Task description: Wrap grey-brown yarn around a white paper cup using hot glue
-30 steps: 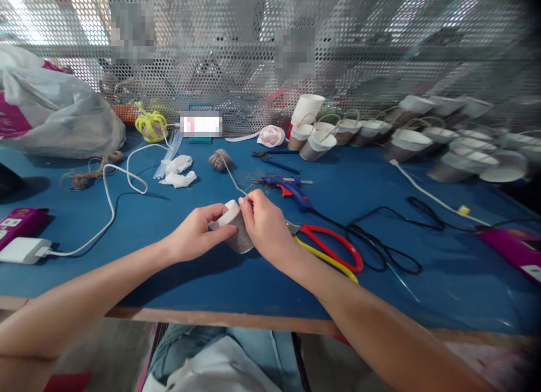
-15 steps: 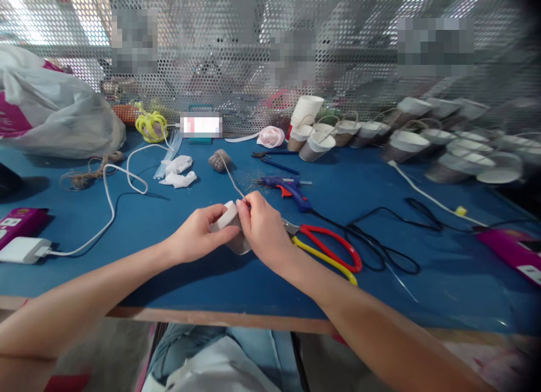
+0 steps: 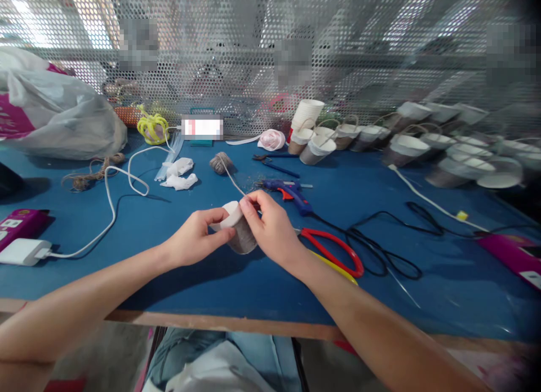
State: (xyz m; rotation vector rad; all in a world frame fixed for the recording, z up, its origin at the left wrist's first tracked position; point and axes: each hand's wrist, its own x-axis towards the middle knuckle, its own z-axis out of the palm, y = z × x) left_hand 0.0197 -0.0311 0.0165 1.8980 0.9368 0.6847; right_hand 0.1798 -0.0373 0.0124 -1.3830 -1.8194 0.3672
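Observation:
A paper cup (image 3: 243, 237), its lower part wrapped in grey-brown yarn and its rim white, is tilted between my hands above the table. My left hand (image 3: 198, 234) grips the white rim end, thumb on the near side. Against the cup's right side, my right hand (image 3: 264, 223) pinches the yarn strand (image 3: 235, 181) between thumb and fingers. That strand runs back to a small grey ball of yarn (image 3: 221, 163) lying on the blue table. Just right of my right hand lie scissors with red and yellow handles (image 3: 338, 248), their blades partly hidden.
A blue glue gun (image 3: 291, 193) and pliers (image 3: 276, 162) lie beyond my right hand. Several yarn-wrapped cups (image 3: 319, 149) stand at back right. A black cord (image 3: 380, 245) crosses the right side; a white cable (image 3: 110, 203) curls at left near a plastic bag (image 3: 71, 115).
The cup has turned slightly in my hands, showing more of its wrapped side. My right hand has shifted a little to the right with the yarn. The view has tilted slightly.

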